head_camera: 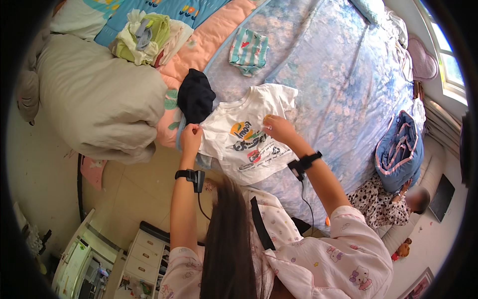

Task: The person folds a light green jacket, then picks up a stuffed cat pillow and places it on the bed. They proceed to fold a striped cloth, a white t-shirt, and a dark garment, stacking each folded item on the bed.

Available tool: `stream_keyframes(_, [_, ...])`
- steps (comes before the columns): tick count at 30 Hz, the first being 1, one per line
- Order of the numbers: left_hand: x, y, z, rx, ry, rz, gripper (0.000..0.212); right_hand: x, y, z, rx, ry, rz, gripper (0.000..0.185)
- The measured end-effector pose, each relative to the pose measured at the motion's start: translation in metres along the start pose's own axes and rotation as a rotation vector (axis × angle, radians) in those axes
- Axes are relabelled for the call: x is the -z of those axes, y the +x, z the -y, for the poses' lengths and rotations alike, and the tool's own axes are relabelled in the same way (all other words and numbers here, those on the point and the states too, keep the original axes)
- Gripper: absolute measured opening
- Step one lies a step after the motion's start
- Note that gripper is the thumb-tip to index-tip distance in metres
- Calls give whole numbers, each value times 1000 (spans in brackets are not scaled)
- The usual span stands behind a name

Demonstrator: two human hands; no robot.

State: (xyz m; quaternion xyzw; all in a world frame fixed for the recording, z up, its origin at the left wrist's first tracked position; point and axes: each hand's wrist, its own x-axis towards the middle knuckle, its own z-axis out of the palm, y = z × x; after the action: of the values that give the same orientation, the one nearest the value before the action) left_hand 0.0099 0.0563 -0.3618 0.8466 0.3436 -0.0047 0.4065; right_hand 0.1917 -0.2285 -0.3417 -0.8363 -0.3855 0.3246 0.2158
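Note:
A white printed T-shirt [231, 116] lies spread on the bed before me, its neckline towards the upper left. My left hand [192, 135] pinches the edge of its sleeve at the left. Over the printed front is my right hand [278, 128], its fingers curled together near the orange print; whether it grips the fabric cannot be told. A dark bunched cloth [196, 95] lies beside the shirt, just above my left hand. Farther up the bed rests a folded striped garment [249, 51] in teal and white.
A peach quilt [209, 37] and a large beige bundle [101, 97] lie at the left, with a pile of green and cream clothes [143, 37] above. At the right, a person [384, 202] sits by a blue quilted bundle [399, 153]. A white drawer cabinet [143, 258] stands lower left.

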Motion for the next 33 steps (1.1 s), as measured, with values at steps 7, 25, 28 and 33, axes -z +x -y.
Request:
stream_keyframes(7, [20,-9,-24,-51,-10,-331,24,-67,142,52,-123,196,31,30])
stream_keyframes(25, [8,-64,26,442,-1164,-423,15,-72,124,91,-14,558,-457,53])
stream_keyframes(28, [-3,-113,42,441,-962,-238,15,-70,80,131,108,143,-450,60])
stream_keyframes(33, [-86,-193,78,728,-597,261,20,-87,75,177,14,-22,-83,63])
